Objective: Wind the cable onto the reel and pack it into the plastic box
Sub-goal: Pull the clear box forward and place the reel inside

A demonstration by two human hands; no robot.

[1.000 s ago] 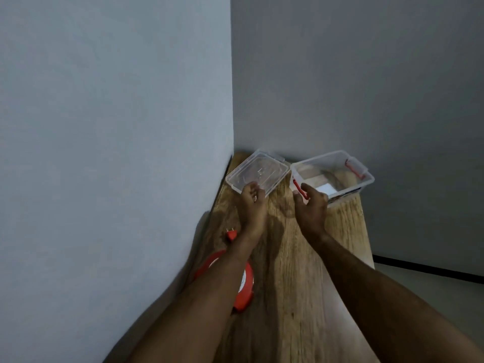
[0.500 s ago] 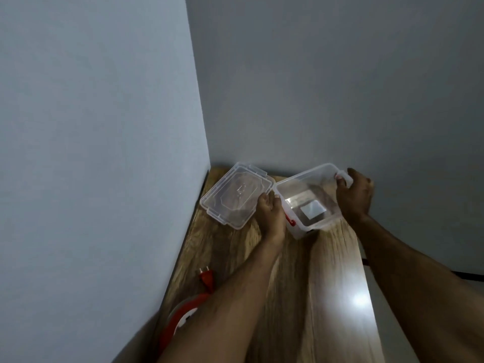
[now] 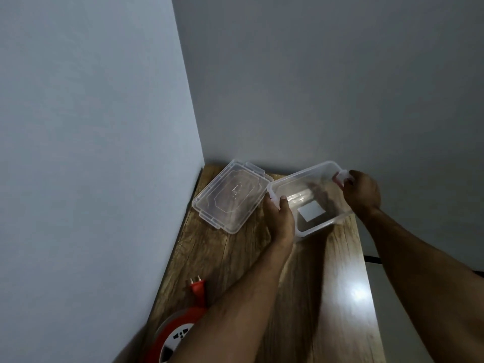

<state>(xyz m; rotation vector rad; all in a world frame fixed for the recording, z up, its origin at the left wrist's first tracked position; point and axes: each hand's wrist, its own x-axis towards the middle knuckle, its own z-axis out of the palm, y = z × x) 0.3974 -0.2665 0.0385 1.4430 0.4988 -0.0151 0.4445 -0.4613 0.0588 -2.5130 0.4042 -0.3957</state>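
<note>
Gripping the box (image 3: 311,203) at both ends, my left hand (image 3: 280,218) curled on the near-left rim, my right hand (image 3: 362,192) pinching the far clip, probably so I can pull it closer for packing. Lid (image 3: 231,196) lies off, just left of the box, opening clear. Reel (image 3: 172,336) with its plug (image 3: 197,289) sits near me on the table (image 3: 340,297), not packed yet.

Two bare arms reach in from the bottom — no sleeves show on them. The left hand (image 3: 279,218) and the right hand (image 3: 362,192) are bare too — no gloves, rings or watch show.
</note>
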